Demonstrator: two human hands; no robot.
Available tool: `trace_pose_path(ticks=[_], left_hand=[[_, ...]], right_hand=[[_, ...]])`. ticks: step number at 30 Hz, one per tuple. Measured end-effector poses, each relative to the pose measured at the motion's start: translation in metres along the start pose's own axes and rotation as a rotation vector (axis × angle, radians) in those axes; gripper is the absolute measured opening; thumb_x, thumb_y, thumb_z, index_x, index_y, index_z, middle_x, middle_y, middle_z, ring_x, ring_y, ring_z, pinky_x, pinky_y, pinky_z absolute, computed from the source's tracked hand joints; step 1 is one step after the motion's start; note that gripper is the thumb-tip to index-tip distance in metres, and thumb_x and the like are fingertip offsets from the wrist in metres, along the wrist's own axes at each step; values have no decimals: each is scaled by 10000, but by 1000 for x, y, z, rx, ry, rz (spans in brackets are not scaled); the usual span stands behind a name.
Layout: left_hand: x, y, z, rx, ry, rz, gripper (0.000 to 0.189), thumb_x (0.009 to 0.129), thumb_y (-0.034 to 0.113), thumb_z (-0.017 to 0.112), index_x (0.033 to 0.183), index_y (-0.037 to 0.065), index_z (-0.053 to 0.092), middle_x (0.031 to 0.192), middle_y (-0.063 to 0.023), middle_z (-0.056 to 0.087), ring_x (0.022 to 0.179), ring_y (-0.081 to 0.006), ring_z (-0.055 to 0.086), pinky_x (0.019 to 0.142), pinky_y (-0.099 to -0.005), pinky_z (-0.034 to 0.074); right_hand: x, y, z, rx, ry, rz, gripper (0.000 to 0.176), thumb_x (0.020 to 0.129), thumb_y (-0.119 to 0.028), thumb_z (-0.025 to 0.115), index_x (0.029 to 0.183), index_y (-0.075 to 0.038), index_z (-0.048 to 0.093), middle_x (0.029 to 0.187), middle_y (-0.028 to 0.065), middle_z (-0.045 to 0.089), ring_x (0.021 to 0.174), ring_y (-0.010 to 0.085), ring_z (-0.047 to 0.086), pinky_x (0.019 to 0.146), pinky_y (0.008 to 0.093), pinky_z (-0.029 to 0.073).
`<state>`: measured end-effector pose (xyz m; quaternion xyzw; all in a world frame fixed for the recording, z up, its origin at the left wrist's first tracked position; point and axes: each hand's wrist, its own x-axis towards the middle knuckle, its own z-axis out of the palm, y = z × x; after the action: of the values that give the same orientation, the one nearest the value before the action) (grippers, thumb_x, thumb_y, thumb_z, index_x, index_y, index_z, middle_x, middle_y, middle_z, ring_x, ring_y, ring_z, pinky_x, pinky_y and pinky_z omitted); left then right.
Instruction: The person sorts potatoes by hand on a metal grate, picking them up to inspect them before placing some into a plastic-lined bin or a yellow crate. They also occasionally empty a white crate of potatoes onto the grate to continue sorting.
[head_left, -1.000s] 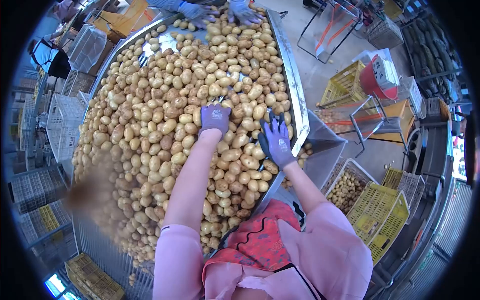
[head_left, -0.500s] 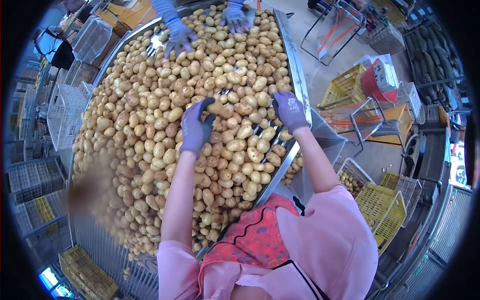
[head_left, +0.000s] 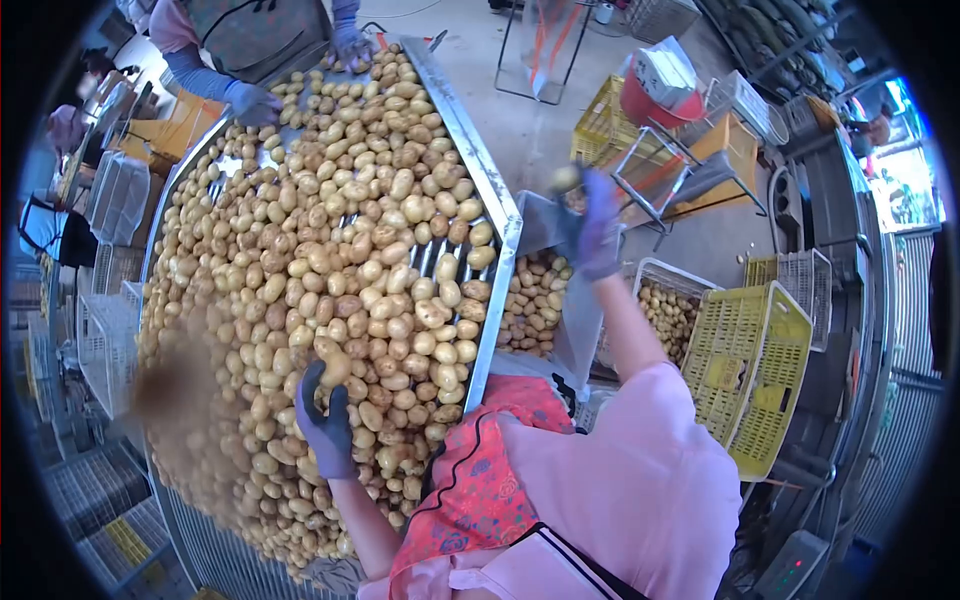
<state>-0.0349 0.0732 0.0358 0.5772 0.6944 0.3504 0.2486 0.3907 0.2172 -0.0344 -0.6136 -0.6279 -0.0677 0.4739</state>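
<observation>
Potatoes (head_left: 330,260) cover a metal sorting table with a raised edge (head_left: 485,180). My left hand (head_left: 327,425), in a purple and dark glove, is closed round a potato (head_left: 332,362) above the near part of the heap. Out past the table's right edge, my right hand (head_left: 592,225) is raised, its glove blurred by motion, with a potato (head_left: 565,179) at its fingertips. Below and left of that hand, more potatoes (head_left: 535,300) lie in a bin lined with clear plastic beside the table.
A co-worker's gloved hands (head_left: 255,104) touch potatoes at the far end. To my right are a white crate of potatoes (head_left: 668,318), a yellow crate (head_left: 740,370), a metal-framed stand (head_left: 655,180) and a red bucket (head_left: 655,100). A brown blur hides part of the heap's left side.
The view has turned right. My right hand has left the heap and moved out beyond the table edge with a potato. My left hand has moved nearer my body, holding a potato.
</observation>
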Motion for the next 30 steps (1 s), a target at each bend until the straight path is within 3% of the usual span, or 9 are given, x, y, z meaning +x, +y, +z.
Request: trace_pose_path(ticks=[2, 5, 12, 19, 20, 22, 24, 26, 30], left_hand=[[-5, 4, 2, 6, -39, 34, 378, 804, 7, 664, 1169, 15, 566, 1191, -109, 581, 1128, -236, 538, 976, -363, 408], [-7, 22, 20, -51, -108, 89, 385, 792, 5, 674, 1162, 17, 566, 1173, -109, 589, 1121, -237, 541, 970, -358, 414], [3, 81, 121, 112, -453, 579, 449, 747, 53, 694, 1179, 62, 570, 1159, -125, 573, 1085, -316, 525, 954, -400, 411], [0, 49, 72, 238, -462, 337, 576, 791, 245, 679, 1296, 58, 476, 1290, -197, 489, 1210, -373, 445, 1032, -453, 354], [-3, 38, 56, 392, -430, 306, 573, 791, 250, 678, 1296, 66, 479, 1297, -193, 488, 1223, -373, 438, 1036, -467, 346], [-8, 21, 29, 562, -391, 296, 558, 803, 273, 653, 1298, 83, 480, 1303, -188, 484, 1207, -365, 453, 1030, -488, 337], [-12, 16, 20, 731, -364, 281, 543, 815, 297, 627, 1300, 100, 482, 1310, -184, 479, 1191, -357, 468, 1023, -508, 328], [-9, 16, 19, 770, -563, 218, 488, 849, 312, 605, 1272, 89, 508, 1264, -170, 525, 1210, -344, 463, 1033, -519, 319], [23, 13, 31, 520, -586, 255, 451, 881, 365, 569, 1236, 89, 545, 1215, -155, 570, 1142, -334, 531, 1014, -433, 384]], right_hand=[[24, 42, -44, 393, 37, 571, 376, 936, -270, 493, 1195, 1, 523, 1048, 185, 614, 944, 316, 593, 826, 379, 465], [-30, 178, -41, -206, -143, 777, 365, 930, -332, 537, 1028, 19, 548, 995, 132, 626, 868, 225, 575, 751, 356, 459], [-103, -87, -42, 1463, -929, 1087, 472, 912, -288, 577, 1316, -67, 476, 1204, 72, 579, 1107, 182, 554, 903, 345, 495], [-164, 68, -130, 1331, -309, 1583, 319, 867, -292, 609, 1132, -115, 590, 887, 49, 640, 575, 107, 499, 502, 234, 428], [-198, 119, -140, 957, -58, 1556, 397, 850, -349, 629, 1141, -83, 589, 954, 107, 652, 679, 210, 584, 595, 301, 484], [-206, 178, -194, -383, -928, 424, 483, 828, -421, 617, 1144, -62, 553, 1029, 158, 636, 918, 347, 631, 731, 431, 517], [-178, 139, -163, -1035, -648, 982, 595, 807, -466, 617, 1191, -29, 496, 1082, 216, 599, 976, 401, 585, 811, 477, 476], [-142, 86, -112, -1052, -498, 246, 566, 823, -459, 595, 1119, 12, 491, 1033, 215, 582, 927, 393, 579, 784, 465, 474], [-84, -19, 51, -362, -591, -61, 427, 831, -195, 551, 1208, 3, 528, 1154, 208, 553, 1105, 378, 513, 947, 515, 360]])
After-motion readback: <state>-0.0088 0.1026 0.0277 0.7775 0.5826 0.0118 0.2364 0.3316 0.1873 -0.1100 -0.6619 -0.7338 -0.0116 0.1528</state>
